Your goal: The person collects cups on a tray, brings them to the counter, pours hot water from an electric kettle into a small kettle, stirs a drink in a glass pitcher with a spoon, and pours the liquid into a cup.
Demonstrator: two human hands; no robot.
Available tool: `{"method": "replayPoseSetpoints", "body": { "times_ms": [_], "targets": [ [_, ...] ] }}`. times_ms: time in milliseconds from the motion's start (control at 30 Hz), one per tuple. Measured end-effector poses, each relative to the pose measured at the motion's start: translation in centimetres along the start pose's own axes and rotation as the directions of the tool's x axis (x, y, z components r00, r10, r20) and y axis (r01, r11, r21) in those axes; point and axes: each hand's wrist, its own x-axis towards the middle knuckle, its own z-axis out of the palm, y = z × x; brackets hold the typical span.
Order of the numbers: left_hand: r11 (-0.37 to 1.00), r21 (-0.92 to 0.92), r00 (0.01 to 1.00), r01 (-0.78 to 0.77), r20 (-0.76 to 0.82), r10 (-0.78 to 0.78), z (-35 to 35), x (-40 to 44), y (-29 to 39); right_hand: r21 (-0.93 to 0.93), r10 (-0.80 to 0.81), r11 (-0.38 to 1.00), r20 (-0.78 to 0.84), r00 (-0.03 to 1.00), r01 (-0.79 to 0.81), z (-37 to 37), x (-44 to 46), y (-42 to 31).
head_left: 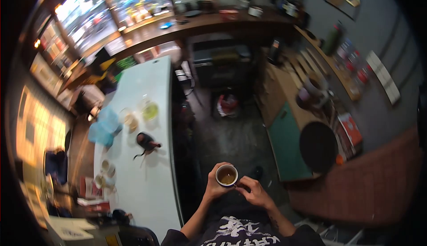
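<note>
Neatly round mug (pixel 227 166), glossy amber liquid (pixel 227 177), left hand (pixel 214 183) cupping.

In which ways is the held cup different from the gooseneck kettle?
The left hand and right hand hold the cup; the gooseneck kettle stands on the white counter. The cup's inside is pale; the kettle looks mostly black. The cup shows brownish liquid; the kettle's contents are not visible.

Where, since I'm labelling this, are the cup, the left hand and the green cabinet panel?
Cup (pixel 227 185): head view, near rim.
Left hand (pixel 214 184): head view, mid-hand.
Green cabinet panel (pixel 289 148): head view, mid-face.
</note>
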Motion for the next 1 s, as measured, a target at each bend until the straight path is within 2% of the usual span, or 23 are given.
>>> {"method": "replayPoseSetpoints", "body": {
  "times_ms": [67, 100, 233, 333, 400, 467, 533, 600, 667, 700, 733, 833, 867, 967, 1000],
  "targets": [
    [0.997, -0.064, 0.991, 0.043, 0.127, -0.035, 3.5, 2.1, -0.9, 0.063, 0.068, 0.996, -0.105, 0.992, -0.062, -2.3, -1.6, 1.4],
    [0.997, -0.060, 0.982, 0.056, 0.184, -0.044, 5.3, 3.5, -1.1, 0.114, 0.134, 0.987, -0.166, 0.977, -0.116, -3.2, -2.4, 2.5],
    [0.996, -0.012, 0.903, 0.084, 0.425, -0.071, 13.0, 8.7, -2.7, 0.281, 0.264, 0.947, -0.402, 0.877, -0.156, -8.0, -4.5, 6.1],
    [0.995, -0.043, 0.805, 0.086, 0.592, -0.044, 19.0, 13.0, -2.8, 0.395, 0.392, 0.894, -0.465, 0.794, -0.210, -12.5, -5.7, 9.6],
    [0.995, -0.070, 0.731, 0.067, 0.682, -0.001, 23.0, 14.9, -3.2, 0.368, 0.340, 0.919, -0.549, 0.764, -0.145, -15.5, -6.7, 11.3],
    [0.996, -0.053, 0.637, 0.066, 0.771, -0.001, 26.8, 16.9, -5.0, 0.331, 0.359, 0.925, -0.592, 0.721, -0.188, -18.3, -7.6, 12.9],
    [0.990, -0.138, 0.530, 0.002, 0.840, 0.116, 30.6, 18.7, -6.2, 0.325, 0.358, 0.930, -0.683, 0.637, -0.173, -20.2, -8.3, 15.1],
    [0.985, -0.170, 0.434, 0.040, 0.891, 0.136, 33.9, 20.3, -7.6, 0.328, 0.374, 0.926, -0.746, 0.551, -0.185, -21.9, -9.1, 17.2],
    [0.984, -0.157, 0.402, 0.084, 0.909, 0.110, 36.5, 22.0, -9.7, 0.330, 0.386, 0.922, -0.797, 0.464, -0.201, -23.3, -9.7, 19.0],
    [0.967, -0.063, 0.391, 0.248, 0.920, -0.040, 37.2, 22.9, -10.2, 0.332, 0.382, 0.924, -0.832, 0.402, -0.192, -23.9, -9.8, 20.0],
    [0.966, -0.065, 0.365, 0.251, 0.931, -0.032, 38.1, 23.6, -11.7, 0.330, 0.374, 0.926, -0.862, 0.343, -0.181, -24.3, -9.8, 21.3],
    [0.982, 0.052, 0.489, 0.184, 0.861, -0.137, 40.3, 26.3, -14.9, 0.329, 0.362, 0.927, -0.910, 0.200, -0.182, -25.5, -9.5, 25.2],
    [0.982, 0.046, 0.465, 0.183, 0.876, -0.128, 41.0, 27.4, -15.6, 0.332, 0.357, 0.927, -0.923, 0.143, -0.175, -26.0, -9.4, 26.2],
    [0.987, 0.006, 0.500, 0.162, 0.862, -0.087, 43.6, 30.4, -17.9, 0.323, 0.334, 0.930, -0.942, 0.036, -0.176, -26.7, -8.5, 28.8],
    [0.988, -0.003, 0.465, 0.154, 0.882, -0.070, 44.9, 31.6, -19.0, 0.303, 0.308, 0.936, -0.951, 0.003, -0.180, -27.1, -7.9, 29.6]
  ]
}}
